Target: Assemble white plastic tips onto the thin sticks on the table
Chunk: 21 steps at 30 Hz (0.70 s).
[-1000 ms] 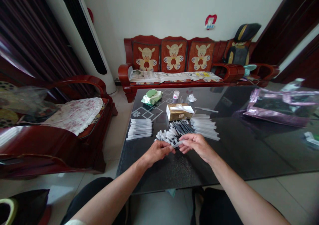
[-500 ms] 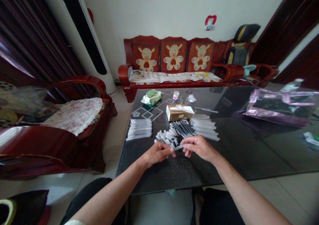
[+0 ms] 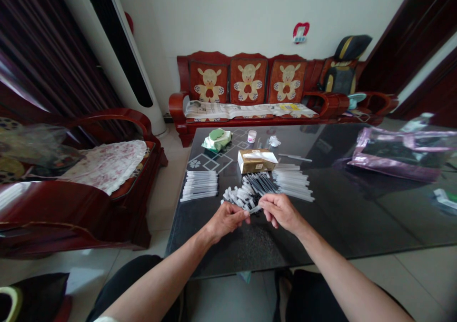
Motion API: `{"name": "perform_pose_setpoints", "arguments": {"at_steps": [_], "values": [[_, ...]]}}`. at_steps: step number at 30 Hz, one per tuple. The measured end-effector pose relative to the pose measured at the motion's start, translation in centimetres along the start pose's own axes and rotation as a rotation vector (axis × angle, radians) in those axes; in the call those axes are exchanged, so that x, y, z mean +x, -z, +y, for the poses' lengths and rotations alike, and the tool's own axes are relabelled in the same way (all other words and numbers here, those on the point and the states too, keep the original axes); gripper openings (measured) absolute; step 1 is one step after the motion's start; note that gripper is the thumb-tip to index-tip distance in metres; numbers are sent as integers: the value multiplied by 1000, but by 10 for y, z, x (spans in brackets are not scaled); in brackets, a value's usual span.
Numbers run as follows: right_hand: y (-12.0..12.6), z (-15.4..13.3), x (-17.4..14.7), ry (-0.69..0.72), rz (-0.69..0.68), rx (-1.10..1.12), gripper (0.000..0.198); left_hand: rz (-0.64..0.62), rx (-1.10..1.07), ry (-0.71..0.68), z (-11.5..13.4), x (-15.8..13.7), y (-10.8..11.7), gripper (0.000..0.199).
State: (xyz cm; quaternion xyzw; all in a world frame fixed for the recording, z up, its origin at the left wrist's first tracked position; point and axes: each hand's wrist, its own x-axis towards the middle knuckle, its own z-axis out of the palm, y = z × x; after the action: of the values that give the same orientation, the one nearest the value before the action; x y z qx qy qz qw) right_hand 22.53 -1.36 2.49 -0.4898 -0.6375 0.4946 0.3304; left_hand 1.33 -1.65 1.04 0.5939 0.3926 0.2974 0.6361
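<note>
My left hand [image 3: 230, 219] and my right hand [image 3: 280, 210] meet above the near side of the table, fingers pinched on either end of a pale, see-through pen [image 3: 254, 209]. My fingers cover its ends. Just beyond lies a heap of white pen caps [image 3: 238, 196] with small black pieces among them. Black pen refills [image 3: 262, 183] lie in a bundle behind my right hand. To the right of them is a stack of clear white pen barrels [image 3: 293, 184]. A row of pens [image 3: 200, 185] with dark cores lies at the left.
On the dark glossy table [image 3: 342, 212] stand a gold tissue box [image 3: 255, 161], a green wipes pack [image 3: 217, 140], a small white tub [image 3: 252, 136] and crumpled tissue [image 3: 274, 141]. A purple-edged clear bag [image 3: 396, 158] lies right. Red wooden seats surround the table.
Both hands stay in nearly the same place on the pen. The right hand's fingers have curled and turned slightly; the piles look unchanged.
</note>
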Motion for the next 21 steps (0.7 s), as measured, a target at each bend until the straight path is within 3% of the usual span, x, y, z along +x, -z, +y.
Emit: {"name": "perform_pose_setpoints", "arguments": {"at_steps": [4, 10, 17, 21], "values": [[-7, 3, 0, -13, 61, 17, 31, 27, -9, 12, -1, 0, -3, 49], [-4, 4, 0, -45, 35, -23, 37, 62, 145, -37, -6, 1, -4, 49], [-3, 2, -2, -111, -14, -10, 40, 46, 339, -167, -3, 0, -2, 46], [-4, 5, -2, -116, 25, 29, 40, -8, 376, -194, 3, 1, 2, 46]]}}
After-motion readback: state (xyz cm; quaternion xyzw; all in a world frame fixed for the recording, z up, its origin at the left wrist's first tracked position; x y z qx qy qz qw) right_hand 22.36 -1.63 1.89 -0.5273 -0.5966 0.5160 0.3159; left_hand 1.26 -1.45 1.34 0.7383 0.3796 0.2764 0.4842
